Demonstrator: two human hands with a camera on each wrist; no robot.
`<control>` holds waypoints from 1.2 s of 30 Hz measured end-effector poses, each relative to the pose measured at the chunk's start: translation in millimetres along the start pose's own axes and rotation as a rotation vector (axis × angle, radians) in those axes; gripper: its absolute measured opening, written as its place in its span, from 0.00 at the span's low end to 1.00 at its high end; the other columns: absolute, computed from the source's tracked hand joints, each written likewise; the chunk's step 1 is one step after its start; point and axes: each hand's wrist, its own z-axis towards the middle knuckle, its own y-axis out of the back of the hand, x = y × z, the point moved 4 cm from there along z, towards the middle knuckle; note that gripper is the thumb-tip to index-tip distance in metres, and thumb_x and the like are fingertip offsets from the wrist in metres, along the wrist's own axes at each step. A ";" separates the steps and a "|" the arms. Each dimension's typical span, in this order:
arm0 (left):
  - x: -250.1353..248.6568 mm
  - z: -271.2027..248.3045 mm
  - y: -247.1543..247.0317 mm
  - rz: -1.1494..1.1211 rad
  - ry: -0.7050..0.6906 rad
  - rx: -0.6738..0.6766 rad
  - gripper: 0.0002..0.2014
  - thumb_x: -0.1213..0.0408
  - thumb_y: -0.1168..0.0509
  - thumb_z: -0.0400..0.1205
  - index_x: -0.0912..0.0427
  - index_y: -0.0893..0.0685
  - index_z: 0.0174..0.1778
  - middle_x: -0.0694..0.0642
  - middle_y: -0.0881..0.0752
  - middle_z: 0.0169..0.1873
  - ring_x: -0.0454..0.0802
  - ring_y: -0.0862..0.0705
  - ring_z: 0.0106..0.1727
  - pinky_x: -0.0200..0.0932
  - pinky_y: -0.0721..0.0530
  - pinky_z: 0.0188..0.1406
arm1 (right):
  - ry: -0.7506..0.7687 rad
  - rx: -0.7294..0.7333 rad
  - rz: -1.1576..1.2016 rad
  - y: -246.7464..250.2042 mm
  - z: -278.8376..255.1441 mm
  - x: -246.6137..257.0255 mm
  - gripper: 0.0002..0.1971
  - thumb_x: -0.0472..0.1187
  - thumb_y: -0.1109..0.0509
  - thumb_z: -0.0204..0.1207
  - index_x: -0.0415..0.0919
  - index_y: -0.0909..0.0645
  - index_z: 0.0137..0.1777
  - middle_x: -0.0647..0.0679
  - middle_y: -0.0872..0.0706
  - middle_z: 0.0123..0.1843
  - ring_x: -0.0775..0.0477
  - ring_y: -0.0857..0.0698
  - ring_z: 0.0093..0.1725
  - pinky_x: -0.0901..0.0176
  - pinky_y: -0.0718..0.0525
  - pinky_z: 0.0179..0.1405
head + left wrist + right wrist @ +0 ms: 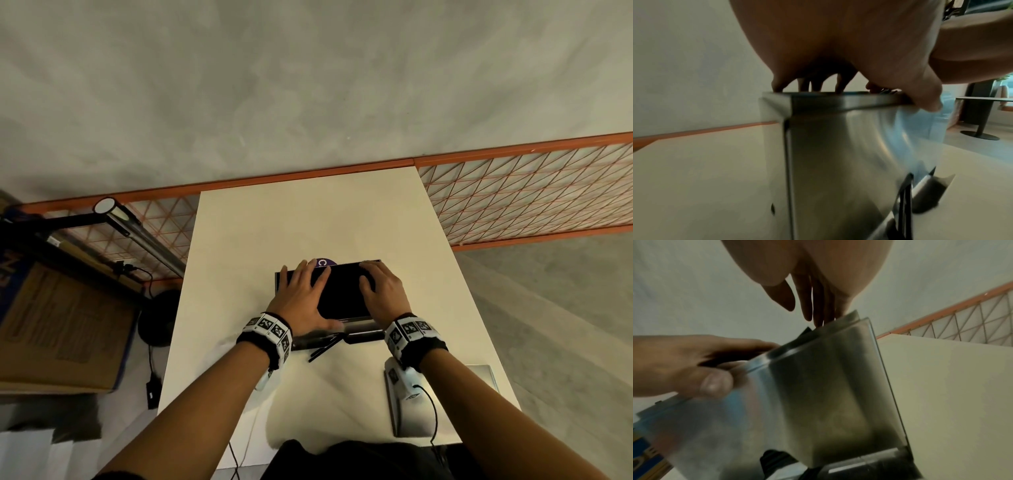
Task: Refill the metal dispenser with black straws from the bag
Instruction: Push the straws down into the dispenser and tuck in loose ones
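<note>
A metal straw dispenser point(359, 334) stands in the middle of the white table point(308, 222). Its open top is dark with black straws point(342, 298). My left hand point(305, 294) lies spread over the left half of the top, its thumb hooked over the front rim point(849, 100). My right hand point(378, 287) is at the right end, and its straight fingers point(818, 308) reach down to the far rim. A few straws point(323, 347) poke out of the front tray. The wrist views show the dispenser point(838, 154) point(828, 386) from close below, blurred.
A purple disc point(322, 262) lies just behind the dispenser. A flat grey metal piece point(481, 375) lies on the table at the near right. An orange mesh railing point(513, 192) runs behind the table. A cardboard box point(61, 325) and a lamp tube point(144, 236) are at the left.
</note>
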 end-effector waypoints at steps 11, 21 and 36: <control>-4.0 23.1 17.7 0.025 -0.062 0.291 0.65 0.26 0.29 0.69 0.54 0.56 0.91 0.61 0.68 0.89 0.60 0.68 0.89 0.76 0.61 0.85 | 0.276 -0.022 0.066 11.0 -9.9 43.2 0.10 0.35 0.38 0.75 0.38 0.14 0.47 0.48 0.14 0.43 0.50 0.17 0.40 0.62 0.21 0.40; 7.2 37.2 32.1 -0.108 -0.083 0.285 0.50 0.33 0.32 0.78 0.49 0.46 0.91 0.58 0.71 0.88 0.55 0.69 0.89 0.68 0.67 0.87 | -0.573 0.716 0.231 -54.9 -75.5 -8.6 0.11 0.36 0.37 0.78 0.35 0.13 0.46 0.43 0.12 0.30 0.46 0.18 0.22 0.58 0.18 0.22; 19.8 50.5 28.9 -0.203 -0.053 0.230 0.47 0.32 0.33 0.79 0.47 0.42 0.91 0.55 0.66 0.90 0.51 0.65 0.90 0.63 0.64 0.89 | -1.261 0.265 0.935 -109.0 -91.5 -25.9 0.17 0.46 0.23 0.76 0.32 0.16 0.55 0.41 0.19 0.44 0.41 0.20 0.39 0.53 0.16 0.33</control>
